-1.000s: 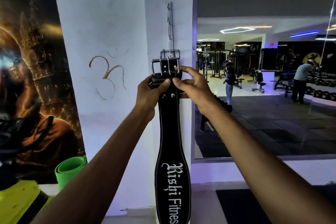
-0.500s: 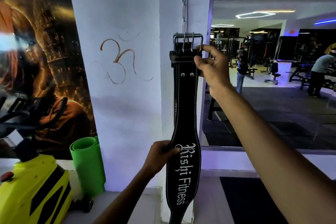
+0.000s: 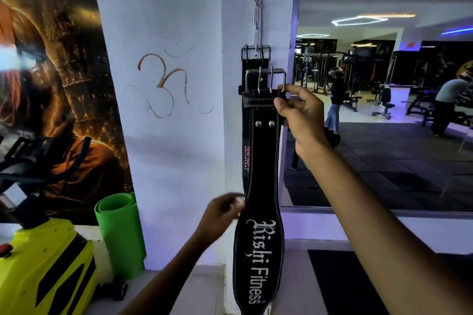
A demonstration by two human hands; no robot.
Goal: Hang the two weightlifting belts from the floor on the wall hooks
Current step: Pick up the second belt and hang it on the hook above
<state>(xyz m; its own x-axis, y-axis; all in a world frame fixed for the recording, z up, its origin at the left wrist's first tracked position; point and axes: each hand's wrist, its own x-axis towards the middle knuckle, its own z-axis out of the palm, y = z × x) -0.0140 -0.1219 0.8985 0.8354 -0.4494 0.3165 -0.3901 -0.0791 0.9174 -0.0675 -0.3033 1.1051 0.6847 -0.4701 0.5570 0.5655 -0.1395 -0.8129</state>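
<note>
We read "Rishi Fitness" in white gothic letters down the wide lower part of the front black leather weightlifting belt (image 3: 258, 243), which hangs vertically vs the white pillar (image 3: 169, 135). Behind it, a second black belt (image 3: 246, 151) shows only a strip at the front belt's left edge, w/ "UNIVERSAL" in small white print under a red logo we can't read. Its steel buckle (image 3: 256, 51) sits on the metal hook rail (image 3: 257, 7), just above the front belt's buckle (image 3: 265, 80). Left of both belts, an orange Om sign (image 3: 163, 84) is drawn on the pillar.

Right hand (image 3: 300, 112): thumb and forefinger pinched on the front belt's top right corner at the buckle, other fingers curled. Left hand (image 3: 221, 215): blurred, loosely curled just beside the belt's left edge, lower down; can't tell if it touches.
</note>
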